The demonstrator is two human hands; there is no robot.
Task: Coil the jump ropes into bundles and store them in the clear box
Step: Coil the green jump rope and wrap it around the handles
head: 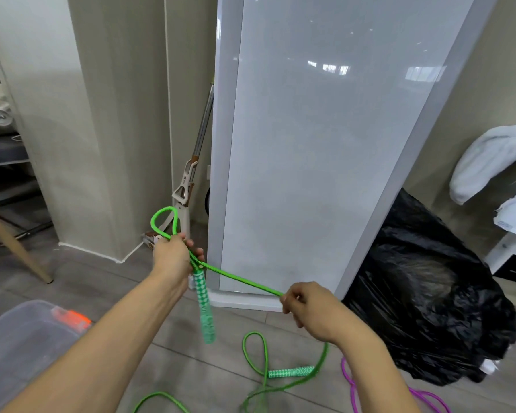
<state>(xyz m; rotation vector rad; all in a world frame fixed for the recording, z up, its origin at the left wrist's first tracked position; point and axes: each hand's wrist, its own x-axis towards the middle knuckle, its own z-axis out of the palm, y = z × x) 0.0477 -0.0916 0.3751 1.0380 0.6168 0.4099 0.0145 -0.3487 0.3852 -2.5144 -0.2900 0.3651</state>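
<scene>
Here, green rope [242, 280], left hand [173, 257] to right hand [310, 308].

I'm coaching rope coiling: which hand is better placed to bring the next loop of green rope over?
Right. The right hand pinches the green jump rope on its slack side; the left hand is busy gripping the loop and handle.
</scene>
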